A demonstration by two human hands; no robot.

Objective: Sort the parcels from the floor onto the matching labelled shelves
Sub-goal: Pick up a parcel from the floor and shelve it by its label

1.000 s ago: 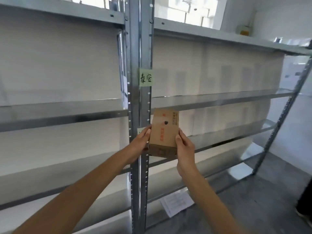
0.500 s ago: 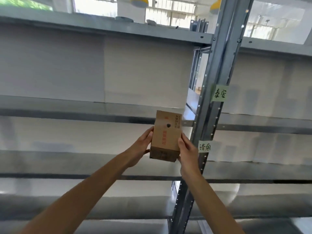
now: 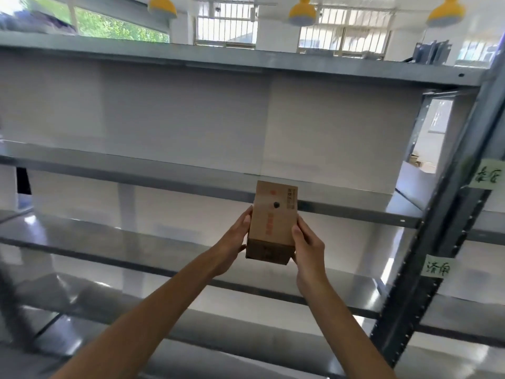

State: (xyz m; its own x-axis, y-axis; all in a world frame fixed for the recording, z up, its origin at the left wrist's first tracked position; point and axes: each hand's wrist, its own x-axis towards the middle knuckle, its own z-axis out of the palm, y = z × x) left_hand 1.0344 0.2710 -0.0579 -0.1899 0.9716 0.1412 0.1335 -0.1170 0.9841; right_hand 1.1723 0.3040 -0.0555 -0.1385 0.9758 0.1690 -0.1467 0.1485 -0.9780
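Observation:
A small brown cardboard parcel [image 3: 273, 217] with red print and a black dot is held upright in front of me. My left hand [image 3: 235, 239] grips its left side and my right hand [image 3: 307, 244] grips its right side. It hangs in front of the grey metal shelving, level with the edge of the middle shelf [image 3: 164, 173]. Two pale green handwritten labels are stuck on the upright post at the right: an upper label [image 3: 487, 177] and a lower label [image 3: 437, 266].
The dark metal upright post [image 3: 437, 228] slants down the right side. Bare shelf boards run above [image 3: 218, 60] and below [image 3: 123, 242] the parcel, backed by white panels. Yellow lamps [image 3: 300, 9] and barred windows show over the top shelf.
My view has swung left and upward, so the post and its labels have slid to the right edge. The parcel stays held between both hands in the middle.

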